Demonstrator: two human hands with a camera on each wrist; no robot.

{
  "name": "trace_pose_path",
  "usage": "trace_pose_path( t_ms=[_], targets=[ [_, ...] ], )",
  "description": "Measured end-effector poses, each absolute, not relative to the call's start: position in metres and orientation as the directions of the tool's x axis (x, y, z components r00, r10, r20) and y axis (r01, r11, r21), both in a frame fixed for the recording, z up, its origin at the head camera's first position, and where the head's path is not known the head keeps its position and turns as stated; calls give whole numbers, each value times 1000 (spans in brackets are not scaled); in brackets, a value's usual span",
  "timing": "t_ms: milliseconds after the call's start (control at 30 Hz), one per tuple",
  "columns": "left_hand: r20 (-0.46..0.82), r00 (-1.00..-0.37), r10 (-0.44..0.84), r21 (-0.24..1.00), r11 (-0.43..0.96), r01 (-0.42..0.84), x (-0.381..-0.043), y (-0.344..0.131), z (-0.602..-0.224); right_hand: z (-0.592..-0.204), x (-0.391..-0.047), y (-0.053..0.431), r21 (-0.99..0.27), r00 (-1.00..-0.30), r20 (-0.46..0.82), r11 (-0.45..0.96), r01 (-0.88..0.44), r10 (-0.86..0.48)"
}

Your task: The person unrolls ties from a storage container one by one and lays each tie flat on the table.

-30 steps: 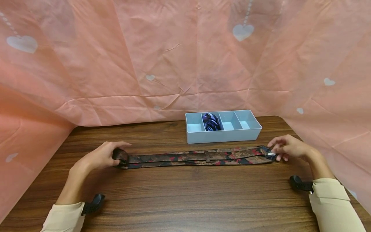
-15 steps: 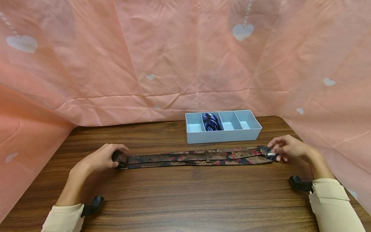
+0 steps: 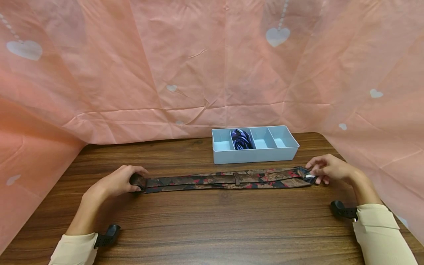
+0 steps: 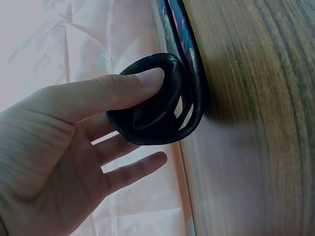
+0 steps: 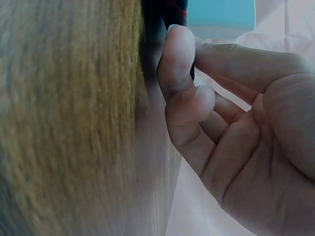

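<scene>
A dark necktie [image 3: 198,181] with a brown and red pattern stretches across the wooden table, its back side with the keeper loop facing up. At the left its end is wound into a small roll [image 4: 152,118], which my left hand [image 3: 117,180] grips between thumb and fingers. The left wrist view shows the coil's layers, with the thumb lying across its side. My right hand [image 3: 331,168] pinches the far right end of the tie, where a white label [image 3: 309,176] shows. In the right wrist view the fingers hide most of that end.
A light blue box [image 3: 255,156] with several compartments stands behind the tie, right of centre. One compartment holds a rolled blue-purple necktie [image 3: 241,140]. Pink cloth [image 3: 198,73] with hearts hangs around the table's back and sides.
My left hand has shifted its fingers slightly around the roll, the fingers coming down a little and closing nearer the coil. The right hand, the box and the stretched tie stay put.
</scene>
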State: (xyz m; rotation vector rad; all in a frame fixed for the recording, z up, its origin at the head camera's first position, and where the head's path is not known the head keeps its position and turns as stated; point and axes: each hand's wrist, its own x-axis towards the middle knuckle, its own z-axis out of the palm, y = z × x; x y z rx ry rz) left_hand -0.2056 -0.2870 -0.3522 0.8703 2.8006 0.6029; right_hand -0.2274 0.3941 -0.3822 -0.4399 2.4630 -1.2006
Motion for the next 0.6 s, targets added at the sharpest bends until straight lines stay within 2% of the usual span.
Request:
trace_pose_path(
  t_ms=[600],
  targets=[
    [-11,-828,561,425,752,504,-206,-287,-352,-381,-227,393,-795,-889,-201,598,-97,-412]
  ],
)
